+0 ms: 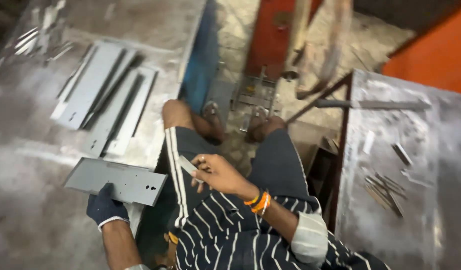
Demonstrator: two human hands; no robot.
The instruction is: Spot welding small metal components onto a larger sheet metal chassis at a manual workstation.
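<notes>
Gloved left hand [106, 206] clamped on a flat grey metal plate [116, 180]
Couple small holes near its edge; bare right hand [215, 172] pinches a little metal strip [186, 164].

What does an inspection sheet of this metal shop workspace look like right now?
Surface: steel bench, scuffed.
Job's things: grey punched metal plate overhanging the bench edge; small metal strip.
Clutter: stacked grey channel sections; loose metal strips on right-hand table.
Grippers: left hand, gloved, grips the plate; right hand, bare, pinches the strip.
Cables: nothing seen.
Surroundings: foot pedal, red machine base, orange wall.
</notes>
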